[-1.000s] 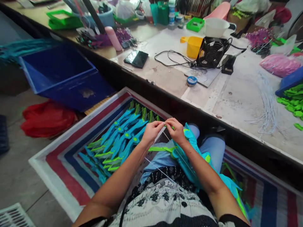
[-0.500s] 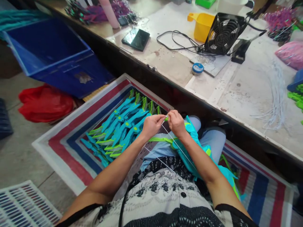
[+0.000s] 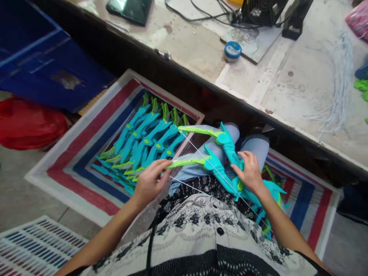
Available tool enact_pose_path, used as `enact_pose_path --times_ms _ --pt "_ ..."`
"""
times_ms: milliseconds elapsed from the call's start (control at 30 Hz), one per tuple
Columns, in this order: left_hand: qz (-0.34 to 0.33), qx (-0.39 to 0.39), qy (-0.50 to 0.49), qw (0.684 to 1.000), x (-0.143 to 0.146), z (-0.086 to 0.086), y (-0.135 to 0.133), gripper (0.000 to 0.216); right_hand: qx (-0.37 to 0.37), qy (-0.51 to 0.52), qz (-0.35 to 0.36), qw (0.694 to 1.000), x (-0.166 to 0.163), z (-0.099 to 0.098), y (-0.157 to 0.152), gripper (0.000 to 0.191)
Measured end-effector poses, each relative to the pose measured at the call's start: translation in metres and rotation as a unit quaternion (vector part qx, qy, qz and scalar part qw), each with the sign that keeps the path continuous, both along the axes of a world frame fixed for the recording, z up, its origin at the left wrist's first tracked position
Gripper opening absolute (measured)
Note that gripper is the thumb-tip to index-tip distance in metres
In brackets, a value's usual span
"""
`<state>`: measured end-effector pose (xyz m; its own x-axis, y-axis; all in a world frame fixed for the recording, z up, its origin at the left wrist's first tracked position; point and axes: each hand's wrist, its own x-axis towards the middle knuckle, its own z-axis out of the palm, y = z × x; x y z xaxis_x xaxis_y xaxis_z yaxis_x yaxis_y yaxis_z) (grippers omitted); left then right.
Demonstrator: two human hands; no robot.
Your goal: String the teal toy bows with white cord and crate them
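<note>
Two turquoise toy bows with lime-green limbs lie across my lap, the upper bow [image 3: 227,147] and the lower bow [image 3: 220,172], their white strings stretched slantwise. My left hand [image 3: 151,180] pinches the green limb tip of the lower bow. At the turquoise middle of the upper bow is my right hand [image 3: 249,170], thumb and fingers either side of it. The upper bow's green tip stands free of both hands. Where the bows reach under my right forearm, parts are hidden.
Several finished-looking toy bows [image 3: 146,138] lie stacked in a striped-lined crate [image 3: 94,214] on the left. Another striped crate [image 3: 313,214] stands at the right. On the workbench are a blue-lidded tin [image 3: 232,51], a fan [image 3: 260,11] and white strings [image 3: 340,88].
My hands, together at a string end before, have parted. The left moved down-left to the lower limb tip, the right down-right to the bow's middle. The view has tilted downward.
</note>
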<state>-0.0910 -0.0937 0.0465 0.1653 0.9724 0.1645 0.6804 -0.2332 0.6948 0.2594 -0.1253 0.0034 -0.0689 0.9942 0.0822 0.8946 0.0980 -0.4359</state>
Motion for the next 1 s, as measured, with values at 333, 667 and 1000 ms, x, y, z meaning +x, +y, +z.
enact_pose_path --times_ms 333,667,1000 --pt "0.069 -0.119 -0.077 0.988 0.02 -0.035 -0.037 0.019 -0.143 0.124 -0.008 0.982 0.025 0.0 0.002 0.048" --pt "-0.448 -0.035 0.209 0.869 0.175 -0.037 0.01 0.048 -0.438 0.303 0.094 0.841 0.084 0.014 0.08 0.047" --pt "-0.362 -0.004 0.294 0.885 0.159 -0.024 0.047 0.072 -0.524 0.273 0.055 0.805 0.065 0.006 0.126 0.05"
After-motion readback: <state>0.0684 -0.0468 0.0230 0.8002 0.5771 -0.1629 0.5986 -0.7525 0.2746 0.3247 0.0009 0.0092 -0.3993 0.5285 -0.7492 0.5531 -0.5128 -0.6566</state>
